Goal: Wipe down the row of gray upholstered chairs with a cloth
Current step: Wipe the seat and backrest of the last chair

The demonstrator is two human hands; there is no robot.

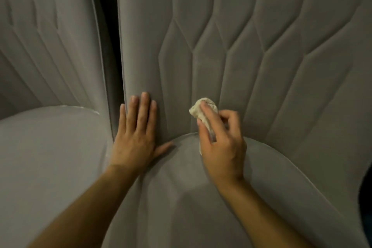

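Far left: left chair (40, 147), gray seat and ribbed back, nothing touching it. A dark gap (109, 26) parts it from the right chair (302, 86).

Left hand (136, 137) lies flat on the lower left edge of the right chair's backrest (241, 46), fingers straight and close together, thumb spread toward the seat (181, 197).

Cloth (203, 108), a pale wad, sits against the backrest just above the seat crease. Right hand (221, 143) pinches it, fingers curled round.

Progress, as judged: mid-wipe low on this backrest. The fabric shows no wiped or unwiped marks, so which chairs are done cannot be told.
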